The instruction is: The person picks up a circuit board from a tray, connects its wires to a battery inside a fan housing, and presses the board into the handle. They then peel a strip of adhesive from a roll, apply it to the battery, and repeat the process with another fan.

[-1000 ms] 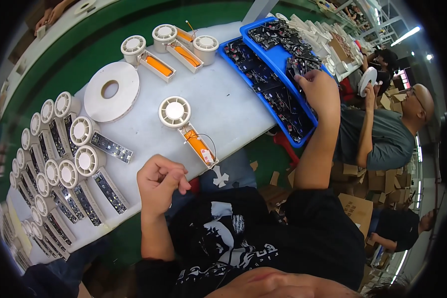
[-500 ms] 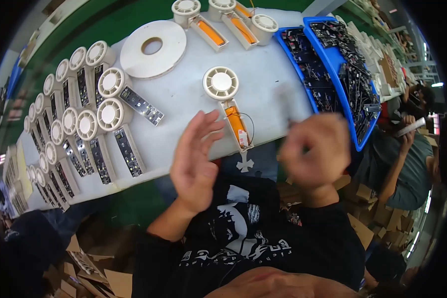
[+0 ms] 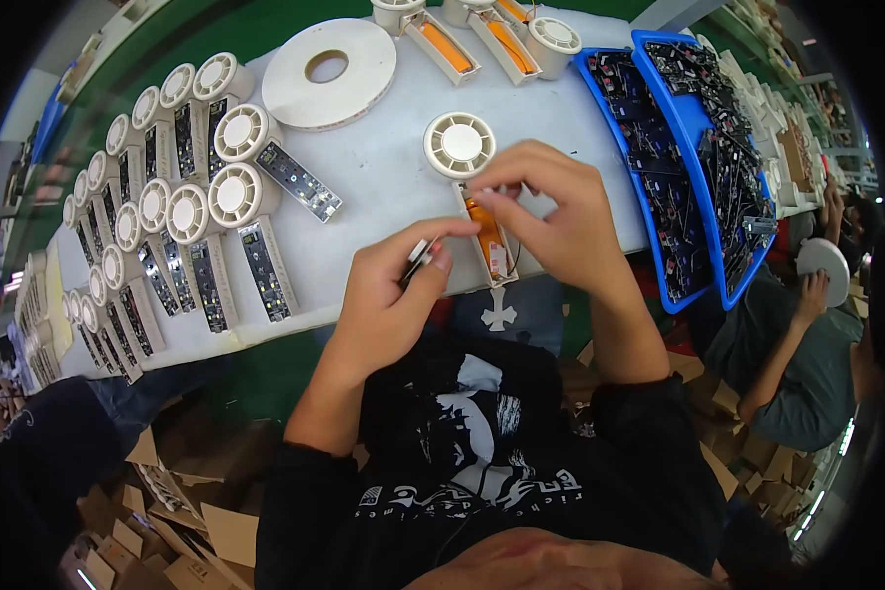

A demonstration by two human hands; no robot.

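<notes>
Hands (image 3: 388, 290) partly hide orange battery (image 3: 488, 234) left of trays (image 3: 693, 120).

Held dark piece (image 3: 419, 259), partly hidden

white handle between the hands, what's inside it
An orange block and a white label show inside. The right hand partly hides the upper end; what's beneath can't be seen.

Shows a white counter (image 3: 374, 187) above green floor (image 3: 275, 379), with open cardboard boxes (image 3: 236, 536) near left and bright strip lights (image 3: 847, 436) far right.
</notes>
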